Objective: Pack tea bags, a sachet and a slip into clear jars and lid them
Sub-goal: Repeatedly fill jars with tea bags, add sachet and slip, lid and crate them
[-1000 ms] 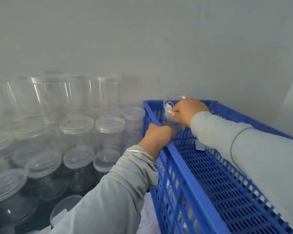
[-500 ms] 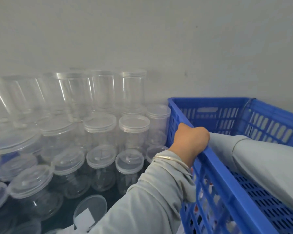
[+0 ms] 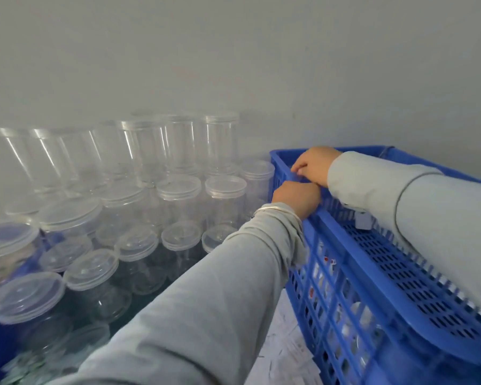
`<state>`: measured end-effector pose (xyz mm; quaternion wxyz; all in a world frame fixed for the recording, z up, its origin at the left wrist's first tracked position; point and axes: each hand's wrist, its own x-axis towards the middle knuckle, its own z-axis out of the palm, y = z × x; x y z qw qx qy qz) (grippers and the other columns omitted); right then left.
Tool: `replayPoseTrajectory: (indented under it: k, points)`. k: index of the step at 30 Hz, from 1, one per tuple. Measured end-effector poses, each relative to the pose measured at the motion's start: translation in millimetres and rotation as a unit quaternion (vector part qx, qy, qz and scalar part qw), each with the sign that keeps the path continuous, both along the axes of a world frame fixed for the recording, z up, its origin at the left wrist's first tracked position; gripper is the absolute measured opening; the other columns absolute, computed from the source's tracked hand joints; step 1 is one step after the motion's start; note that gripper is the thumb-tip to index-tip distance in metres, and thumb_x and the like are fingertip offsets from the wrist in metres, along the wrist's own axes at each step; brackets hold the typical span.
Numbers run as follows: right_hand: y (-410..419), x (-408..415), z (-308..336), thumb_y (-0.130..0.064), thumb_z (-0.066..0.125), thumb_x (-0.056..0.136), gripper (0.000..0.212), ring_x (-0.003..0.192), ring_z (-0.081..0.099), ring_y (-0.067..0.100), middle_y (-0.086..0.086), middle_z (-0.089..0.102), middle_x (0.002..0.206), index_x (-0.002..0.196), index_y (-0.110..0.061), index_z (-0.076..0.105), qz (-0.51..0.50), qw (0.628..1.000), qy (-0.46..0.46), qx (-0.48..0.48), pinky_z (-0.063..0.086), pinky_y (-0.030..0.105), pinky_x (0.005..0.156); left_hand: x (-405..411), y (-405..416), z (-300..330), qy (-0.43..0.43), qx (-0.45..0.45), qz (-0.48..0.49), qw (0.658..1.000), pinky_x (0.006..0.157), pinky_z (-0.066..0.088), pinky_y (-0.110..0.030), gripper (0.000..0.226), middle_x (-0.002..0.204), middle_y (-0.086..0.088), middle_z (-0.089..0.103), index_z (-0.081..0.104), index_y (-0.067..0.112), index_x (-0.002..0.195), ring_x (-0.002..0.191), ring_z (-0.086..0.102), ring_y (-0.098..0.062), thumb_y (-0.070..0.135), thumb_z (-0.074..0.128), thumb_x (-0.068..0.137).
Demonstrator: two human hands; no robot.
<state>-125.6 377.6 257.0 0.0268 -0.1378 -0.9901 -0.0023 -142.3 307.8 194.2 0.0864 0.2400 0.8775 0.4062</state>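
Observation:
My left hand [image 3: 297, 198] grips the left rim of a blue slatted crate [image 3: 353, 245] near its far corner. Just beyond it my right hand [image 3: 315, 165] reaches into that corner. Its fingers curl down around a clear jar [image 3: 300, 176] that is barely visible against the blue wall. Several lidded clear jars [image 3: 178, 187] stand stacked in tiers against the grey wall on the left. Through the side slats of a lower crate [image 3: 331, 301] I see jars with red and white contents.
White paper slips [image 3: 283, 357] lie on the surface between the jars and the crates. A small white piece [image 3: 363, 220] sits inside the top crate under my right sleeve. The grey wall closes off the back.
My right hand, hidden behind the left half a second ago, now shows at the crate's far corner. My left hand has kept its grip on the rim. The view has shifted right.

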Motion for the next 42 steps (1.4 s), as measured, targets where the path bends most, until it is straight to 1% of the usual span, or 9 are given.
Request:
replayPoseTrajectory:
  k: [4,10,18,24,28,32,36,39,42]
  points:
    - [-30.9,23.8,10.7,-0.012,0.046,0.097,0.032,0.123,0.05,0.025,0.005,0.056,0.134,0.125,-0.013,0.061,0.056,0.997,0.057,-0.021,0.034,0.028,0.099,0.2,-46.0,8.0,0.149,-0.042,-0.016,0.988,0.078,0.04,-0.036,0.032,0.118,-0.022,0.058,0.052,-0.002,0.12,0.109,0.055,-0.037,0.008,0.031,0.098]
    - [-86.7,1.6,-2.3,-0.025,0.057,0.091,0.046,0.125,0.045,0.028,0.01,0.043,0.141,0.136,-0.02,0.049,0.071,0.996,0.051,-0.026,0.036,0.032,0.103,-7.5,-159.4,17.6,0.098,-0.035,0.079,0.991,0.078,0.043,-0.033,0.029,0.108,-0.021,0.065,0.065,-0.001,0.103,0.103,0.059,-0.036,0.011,0.042,0.091]
    - [-120.6,-58.4,-67.5,-0.04,0.079,0.072,0.118,0.137,0.031,0.037,0.015,0.021,0.154,0.151,-0.016,-0.005,-0.131,0.896,0.187,-0.38,0.031,0.044,0.108,31.3,-343.1,-26.3,0.03,-0.008,0.144,0.989,0.045,0.034,-0.007,0.022,0.063,0.019,0.058,0.062,0.03,0.075,0.059,0.054,0.002,0.017,0.052,0.089]
    - [-141.2,-57.8,-95.0,-0.029,0.081,0.069,0.087,0.122,0.047,0.037,0.012,0.038,0.141,0.14,-0.014,0.032,-0.188,0.804,0.401,-0.396,0.041,0.045,0.1,69.1,-414.7,-60.1,-0.032,0.05,0.183,0.981,0.073,0.054,-0.03,0.02,0.075,0.008,0.07,0.067,0.032,0.079,0.077,0.066,-0.013,0.017,0.058,0.09]
    - [-182.7,-16.4,-96.8,-0.032,0.077,0.066,0.095,0.126,0.041,0.03,0.008,0.025,0.144,0.144,-0.023,0.023,-0.113,0.755,0.496,-0.413,0.037,0.039,0.104,72.2,-423.0,-77.8,-0.039,0.11,0.181,0.977,0.081,0.055,-0.037,0.02,0.079,0.006,0.072,0.068,0.029,0.082,0.082,0.067,-0.016,0.013,0.059,0.09]
    - [-246.5,49.4,-130.0,-0.041,0.074,0.063,0.103,0.125,0.041,0.013,-0.008,0.033,0.139,0.148,-0.031,0.016,0.081,0.788,0.396,-0.464,0.036,0.031,0.103,71.4,-417.7,-87.2,-0.055,0.187,0.123,0.973,0.083,0.056,-0.033,0.015,0.098,0.006,0.068,0.062,0.033,0.096,0.092,0.066,-0.011,0.025,0.067,0.085]
    - [-304.4,87.6,-175.7,-0.035,0.081,0.061,0.103,0.112,0.054,-0.001,-0.017,0.051,0.125,0.142,-0.041,0.017,0.236,0.769,0.226,-0.55,0.045,0.016,0.093,73.2,-421.9,-90.2,-0.08,0.163,0.02,0.983,0.08,0.053,-0.02,0.074,0.121,0.025,0.049,0.038,0.048,0.121,0.101,0.061,0.004,0.062,0.076,0.059]
    - [-327.1,95.1,-201.7,-0.05,0.074,0.058,0.096,0.117,0.052,-0.002,-0.017,0.052,0.127,0.135,-0.049,0.017,0.265,0.761,0.209,-0.553,0.042,0.014,0.095,74.2,-432.2,-94.7,-0.05,0.063,-0.039,0.996,0.078,0.041,-0.002,0.082,0.117,0.04,0.041,0.029,0.059,0.125,0.102,0.044,0.028,0.062,0.078,0.059]
    - [-327.6,95.0,-224.8,-0.045,0.082,0.055,0.108,0.126,0.042,-0.006,-0.023,0.045,0.135,0.137,-0.054,0.013,0.281,0.767,0.158,-0.555,0.036,0.015,0.104,71.5,-440.3,-99.2,-0.043,0.018,-0.043,0.998,0.079,0.039,-0.006,0.085,0.118,0.032,0.042,0.031,0.046,0.131,0.105,0.044,0.018,0.042,0.084,0.065]
